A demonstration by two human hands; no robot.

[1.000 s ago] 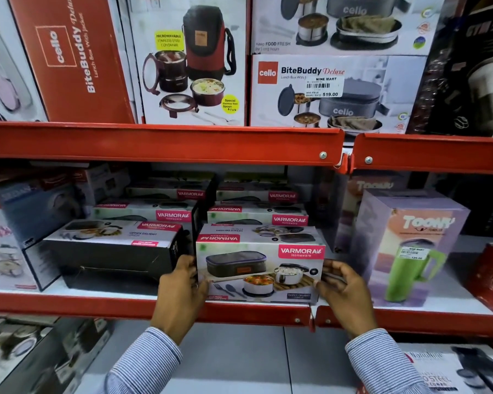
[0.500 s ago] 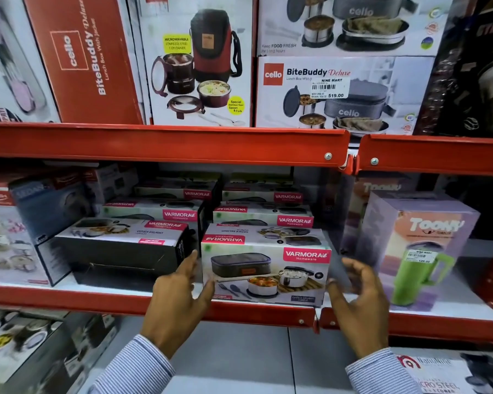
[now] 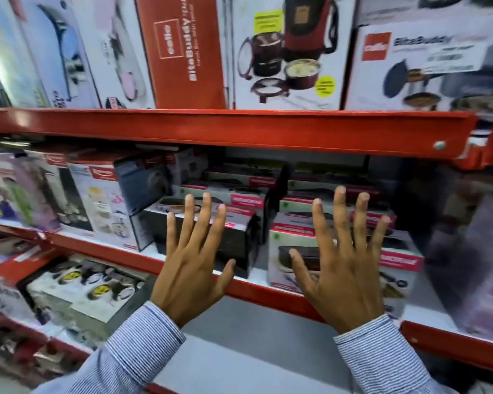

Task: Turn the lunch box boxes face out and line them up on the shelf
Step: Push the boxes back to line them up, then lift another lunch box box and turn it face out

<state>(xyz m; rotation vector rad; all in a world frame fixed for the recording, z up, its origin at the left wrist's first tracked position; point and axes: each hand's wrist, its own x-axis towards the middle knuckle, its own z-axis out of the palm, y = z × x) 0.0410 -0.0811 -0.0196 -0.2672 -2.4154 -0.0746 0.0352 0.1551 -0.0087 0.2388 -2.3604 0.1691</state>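
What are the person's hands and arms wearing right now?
Both hands are bare: the left hand and right hand show no gloves, and no rings or watch can be seen. Each arm wears a long shirt sleeve with fine blue and white stripes, the left sleeve and right sleeve ending in cuffs at the wrists.

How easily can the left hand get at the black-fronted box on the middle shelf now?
Probably easily. The left hand is open with fingers spread, right in front of the black-fronted box at the shelf's front edge. Nothing stands between them, and the box beside it sits apart.
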